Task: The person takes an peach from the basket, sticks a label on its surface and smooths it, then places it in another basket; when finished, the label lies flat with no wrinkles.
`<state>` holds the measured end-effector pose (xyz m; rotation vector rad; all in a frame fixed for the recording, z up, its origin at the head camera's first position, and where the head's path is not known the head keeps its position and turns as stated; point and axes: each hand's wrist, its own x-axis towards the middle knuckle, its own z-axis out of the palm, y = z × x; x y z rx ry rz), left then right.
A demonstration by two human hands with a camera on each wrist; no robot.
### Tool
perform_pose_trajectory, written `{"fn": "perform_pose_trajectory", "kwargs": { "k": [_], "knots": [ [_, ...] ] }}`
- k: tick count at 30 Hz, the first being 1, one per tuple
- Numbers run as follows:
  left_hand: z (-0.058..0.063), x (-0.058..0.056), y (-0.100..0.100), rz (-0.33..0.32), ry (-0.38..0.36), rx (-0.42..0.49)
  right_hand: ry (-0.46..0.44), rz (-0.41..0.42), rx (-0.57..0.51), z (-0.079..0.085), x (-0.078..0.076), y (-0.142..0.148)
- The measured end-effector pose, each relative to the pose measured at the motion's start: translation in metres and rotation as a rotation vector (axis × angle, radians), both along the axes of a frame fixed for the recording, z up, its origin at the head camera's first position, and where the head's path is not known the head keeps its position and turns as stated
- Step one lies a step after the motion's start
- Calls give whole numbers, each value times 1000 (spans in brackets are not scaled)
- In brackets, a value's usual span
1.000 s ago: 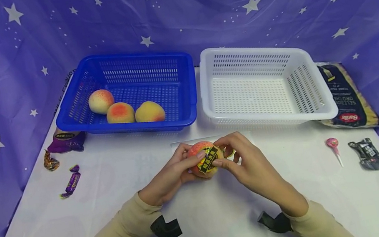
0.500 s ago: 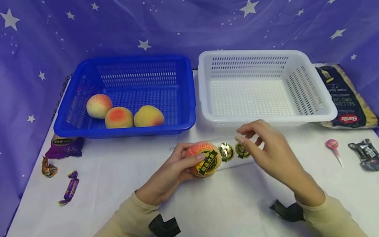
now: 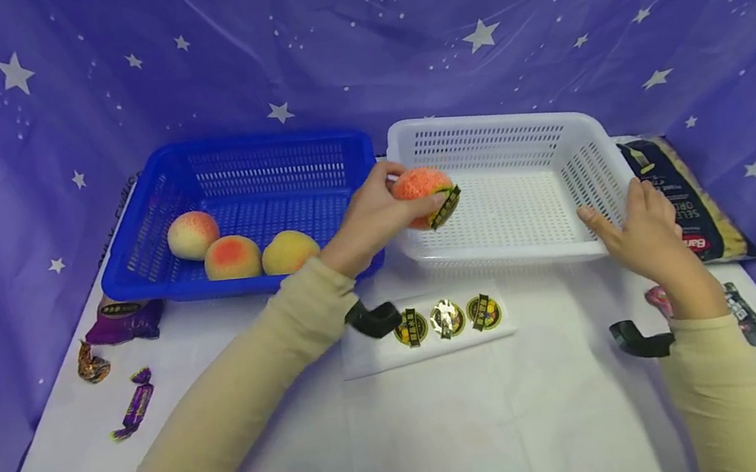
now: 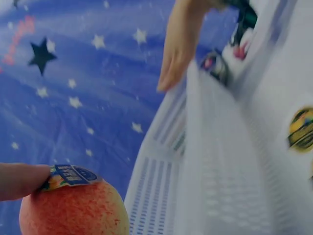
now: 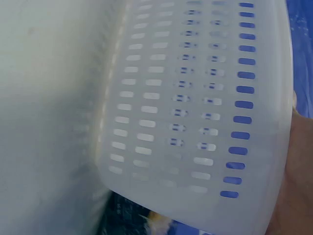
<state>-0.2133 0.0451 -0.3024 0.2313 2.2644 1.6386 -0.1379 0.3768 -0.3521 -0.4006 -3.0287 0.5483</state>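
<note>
My left hand [image 3: 381, 210] grips a peach [image 3: 418, 181] over the left end of the white basket [image 3: 502, 252]. The thumb lies at a black-and-gold sticker [image 3: 446, 207] on the peach's side. In the left wrist view, one edge of that sticker [image 4: 73, 175] stands up from the peach [image 4: 73, 213], beside the thumb [image 4: 22, 181]. My right hand [image 3: 647, 235] holds the white basket's front right corner, thumb on the front rim and fingers along the right rim. Up close, the right wrist view shows the slotted basket wall [image 5: 195, 103], with part of the hand [image 5: 296, 181] beyond its rim.
Three peaches lie in the blue basket [image 3: 269, 137] at the left. In front of the baskets is a white sticker strip [image 3: 369, 360] with three round stickers. Wrapped candies [image 3: 135, 405] lie left; a dark Barilla bag [image 3: 681, 191] and partly hidden sweets [image 3: 747, 314] lie right.
My left hand has carried the peach from the table's middle up and right to the white basket. My right hand has left the stickers and moved to the basket's front right corner.
</note>
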Motion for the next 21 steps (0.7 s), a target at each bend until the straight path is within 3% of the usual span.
{"fn": "perform_pose_trajectory", "kwargs": {
  "k": [5,9,12,16,21],
  "knots": [
    [2,-56,49,-32,46,-253,-66,26,-7,-1,1,6],
    [-12,-84,79,-82,71,-409,-72,39,15,-2,1,6],
    [-21,-94,93,-94,106,-519,-71,47,26,-2,0,4],
    [-30,-99,105,-86,160,-654,-67,45,20,-2,-1,2],
    [-36,-102,119,-61,140,-693,-69,34,17,0,-1,5]
  ]
}}
